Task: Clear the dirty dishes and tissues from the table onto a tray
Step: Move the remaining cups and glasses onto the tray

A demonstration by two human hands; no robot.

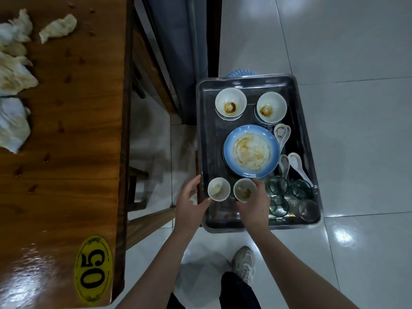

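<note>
Over the near end of the tray (201, 130), my right hand (254, 206) curls round a small stained cup (245, 190), just beside a second cup (219, 189). My left hand (191, 201) hangs loose and spread by that one; its thumb may be touching it. A blue plate (251, 150) crowds in behind and glasses (278, 186) to the right, with spoons (296, 163) and two bowls (230, 102) beyond. Crumpled tissues (13, 74) lie on the table (78, 130), well apart.

Wood table (89, 108) w/ crumpled tissues (13, 76); steel tray (211, 148) w/ dirty dishes (251, 150).
</note>
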